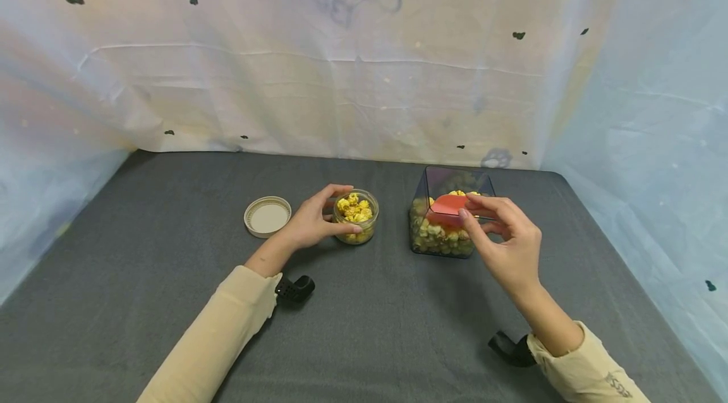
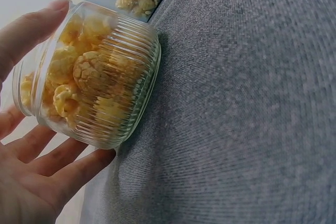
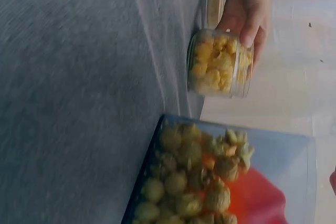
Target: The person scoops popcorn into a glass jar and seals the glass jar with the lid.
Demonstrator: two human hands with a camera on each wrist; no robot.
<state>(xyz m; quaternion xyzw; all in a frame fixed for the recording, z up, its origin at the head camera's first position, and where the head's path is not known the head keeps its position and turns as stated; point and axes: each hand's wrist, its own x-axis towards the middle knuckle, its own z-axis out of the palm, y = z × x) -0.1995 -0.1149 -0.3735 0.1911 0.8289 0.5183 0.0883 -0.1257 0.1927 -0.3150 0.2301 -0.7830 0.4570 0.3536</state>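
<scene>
My left hand holds a small ribbed glass jar round its side, thumb on the near side and fingers on the far side. Yellow popcorn fills the jar, which stands upright on the table with its mouth uncovered. Over to the right, my right hand pinches a red scoop between thumb and fingers. The scoop's blade dips inside a clear dark-tinted box, against the popcorn there. In the right wrist view only a bit of fingertip shows at the right edge.
A round pale lid lies on the dark grey table, left of the jar. Light patterned sheeting hangs behind the table and along both sides. Black straps with camera mounts sit at both wrists.
</scene>
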